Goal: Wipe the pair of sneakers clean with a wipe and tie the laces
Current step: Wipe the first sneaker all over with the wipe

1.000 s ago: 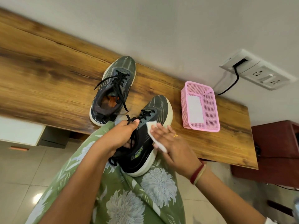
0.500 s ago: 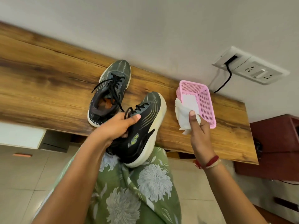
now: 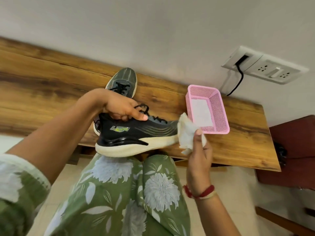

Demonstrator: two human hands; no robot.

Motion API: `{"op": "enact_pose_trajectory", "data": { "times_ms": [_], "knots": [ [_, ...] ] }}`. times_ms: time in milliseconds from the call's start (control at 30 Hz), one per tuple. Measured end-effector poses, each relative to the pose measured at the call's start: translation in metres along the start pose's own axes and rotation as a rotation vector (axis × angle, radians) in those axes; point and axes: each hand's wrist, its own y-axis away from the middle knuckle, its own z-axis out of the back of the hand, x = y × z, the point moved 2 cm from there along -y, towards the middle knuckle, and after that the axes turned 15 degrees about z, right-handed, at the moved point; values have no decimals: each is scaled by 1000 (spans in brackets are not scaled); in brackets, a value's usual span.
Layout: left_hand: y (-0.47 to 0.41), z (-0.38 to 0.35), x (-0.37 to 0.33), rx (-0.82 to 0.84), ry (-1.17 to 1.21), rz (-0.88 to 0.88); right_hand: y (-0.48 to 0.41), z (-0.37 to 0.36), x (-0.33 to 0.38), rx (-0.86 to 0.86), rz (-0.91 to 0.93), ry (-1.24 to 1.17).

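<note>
Above the knees, clad in green flowered cloth (image 3: 127, 193), a black sneaker (image 3: 136, 135) is held on its side by the left hand (image 3: 122, 108), whose fingers are curled round its collar beside the laces. Its pale sole is turned towards the person, over the near edge of the counter (image 3: 42, 92). A crumpled white wipe (image 3: 186, 133) is pinched in the right hand (image 3: 199, 150) and touches the sneaker's toe. Farther off, the second sneaker (image 3: 124, 80) is seen at the counter's back edge, partly hidden behind the left hand. A pink basket (image 3: 219, 116) is set near the right end.
</note>
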Motion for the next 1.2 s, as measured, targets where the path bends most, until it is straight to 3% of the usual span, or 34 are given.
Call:
{"op": "enact_pose_trajectory", "data": {
  "times_ms": [133, 267, 400, 500, 567, 633, 700, 833, 900, 1067, 1200],
  "knots": [
    [-18, 3, -7, 55, -49, 58, 24, -7, -14, -49, -28, 50],
    [-31, 10, -15, 54, -231, 210, 15, 3, -18, -259, -115, 30],
    [-37, 10, -6, 82, -214, 267, 3, 13, -24, -315, -149, 21],
    [-28, 10, -9, -87, -259, 290, -2, 16, -29, -312, -171, 7],
    [-15, 6, -16, -379, -513, 337, -5, 16, -31, -294, -207, -44],
    [-9, -3, -26, -701, -733, 307, -6, 15, -32, -154, -185, 1],
    [-11, -13, -31, -890, -724, 254, -8, 14, -34, 65, -90, 197],
    [-25, -26, -20, -980, -659, 169, 4, 6, -43, 549, 76, 864],
    [-30, -29, -10, -997, -659, 111, 23, -7, -43, 698, 217, 963],
    [-36, -33, 13, -1094, -507, 12, 28, -6, -42, 803, 291, 977],
    [-40, -33, 15, -1104, -382, -71, 14, -1, -40, 744, 298, 1048]
  ]
}}
